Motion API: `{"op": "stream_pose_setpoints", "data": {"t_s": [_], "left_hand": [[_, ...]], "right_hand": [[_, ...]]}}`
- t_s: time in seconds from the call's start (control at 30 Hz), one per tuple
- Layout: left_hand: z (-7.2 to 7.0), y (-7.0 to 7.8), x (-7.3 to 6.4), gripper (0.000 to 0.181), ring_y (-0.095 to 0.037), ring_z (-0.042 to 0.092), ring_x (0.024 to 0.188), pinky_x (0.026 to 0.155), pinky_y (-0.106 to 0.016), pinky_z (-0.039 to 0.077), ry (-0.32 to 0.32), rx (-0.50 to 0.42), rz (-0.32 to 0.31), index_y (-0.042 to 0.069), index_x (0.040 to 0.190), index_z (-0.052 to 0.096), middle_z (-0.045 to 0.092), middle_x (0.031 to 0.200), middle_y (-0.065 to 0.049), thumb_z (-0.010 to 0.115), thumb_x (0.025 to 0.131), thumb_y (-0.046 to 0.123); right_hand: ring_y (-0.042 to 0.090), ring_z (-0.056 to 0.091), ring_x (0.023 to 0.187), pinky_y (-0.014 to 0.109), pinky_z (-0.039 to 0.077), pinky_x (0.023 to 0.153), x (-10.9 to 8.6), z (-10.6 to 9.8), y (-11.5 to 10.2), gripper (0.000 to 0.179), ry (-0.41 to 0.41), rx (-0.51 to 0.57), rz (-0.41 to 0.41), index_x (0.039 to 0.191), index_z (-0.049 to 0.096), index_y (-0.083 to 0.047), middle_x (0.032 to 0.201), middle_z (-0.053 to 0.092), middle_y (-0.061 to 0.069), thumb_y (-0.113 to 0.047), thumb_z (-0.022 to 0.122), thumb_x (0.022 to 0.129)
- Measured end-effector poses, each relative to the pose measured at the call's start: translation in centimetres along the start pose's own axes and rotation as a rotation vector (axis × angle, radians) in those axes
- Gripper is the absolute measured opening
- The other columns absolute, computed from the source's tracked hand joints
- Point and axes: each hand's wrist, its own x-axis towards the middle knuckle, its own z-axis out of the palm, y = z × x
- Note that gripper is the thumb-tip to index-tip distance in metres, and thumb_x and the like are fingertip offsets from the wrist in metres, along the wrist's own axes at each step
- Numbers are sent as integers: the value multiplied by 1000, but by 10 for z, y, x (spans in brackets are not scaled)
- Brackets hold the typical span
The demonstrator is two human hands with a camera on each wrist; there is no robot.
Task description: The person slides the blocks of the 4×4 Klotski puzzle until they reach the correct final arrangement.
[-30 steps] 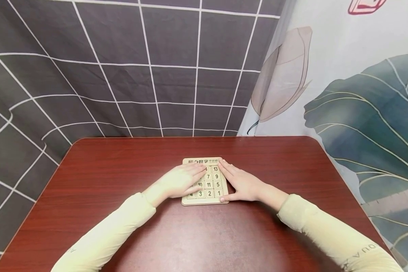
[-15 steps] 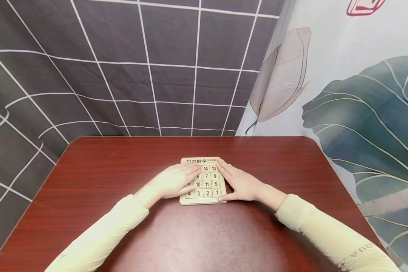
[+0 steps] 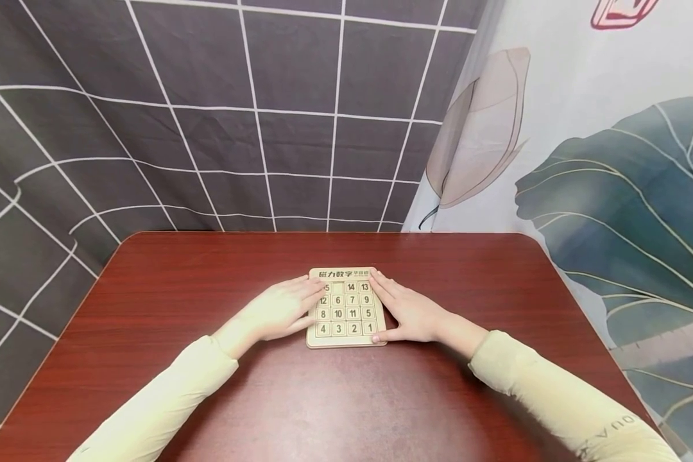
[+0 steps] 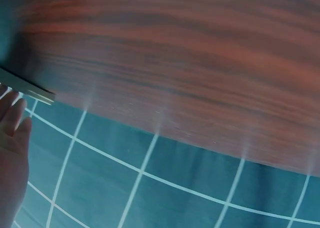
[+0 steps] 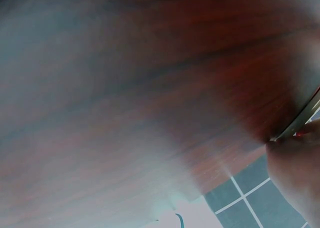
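A pale number sliding puzzle [image 3: 346,340] lies flat on the table, its numbered tiles in rows under a line of printed characters. The top row has a gap [image 3: 338,287] between the partly covered 15 tile and the 14 tile [image 3: 351,287]. My left hand [image 3: 280,308] reaches over the puzzle's left edge with fairly straight fingers, fingertips at the 15 tile. My right hand [image 3: 418,313] rests along the right edge, fingers extended at the upper corner and thumb on the lower corner. In both wrist views, the puzzle shows only as a thin edge [image 4: 30,89] beside the fingers.
The dark red wooden table [image 3: 346,398] has rounded far corners. Behind it hangs a dark grey cloth [image 3: 289,141] with white grid lines. A white curtain [image 3: 560,77] with large leaf prints hangs at the right.
My left hand has drawn back leftward off the puzzle's middle, uncovering more tiles and the gap in the top row. My right hand has stayed at the right edge.
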Motion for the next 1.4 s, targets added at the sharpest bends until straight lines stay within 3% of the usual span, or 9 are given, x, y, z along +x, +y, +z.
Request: {"op": "stream_pose_setpoints", "data": {"t_s": [0.37,0.5,0.7,0.87,1.4], "left_hand": [[3,8,20,60,-29,55,148,127,-43,43,-37,11,19,0,149,58,58,157,-17,56,107,42],[3,8,14,60,-29,53,149,127,-44,42,-24,0,13,1,151,57,57,158,-16,56,108,43],[0,12,-9,58,-29,58,145,126,-44,44,27,37,32,0,145,62,62,152,-16,63,104,39],[0,15,-20,58,-28,59,144,125,-42,45,24,52,27,0,145,62,63,152,-15,63,104,40],[2,-1,-7,55,-30,58,145,127,-44,43,19,38,-19,0,145,63,63,152,-15,61,105,39]], "right_hand": [[36,20,165,53,30,133,0,0,-2,116,-10,-3,14,167,18,5,179,7,19,-64,72,91],[36,20,165,52,29,133,0,0,-2,116,-9,-2,12,167,18,5,179,7,20,-63,73,91],[37,19,165,52,29,133,0,-1,-2,116,-9,-14,3,167,18,6,179,7,20,-63,73,91],[37,20,165,53,29,133,-1,-3,-2,116,-2,-19,7,167,18,6,179,8,20,-62,74,91],[36,19,165,52,28,134,0,1,-1,116,4,-9,1,167,18,6,179,7,20,-63,73,91]]}}
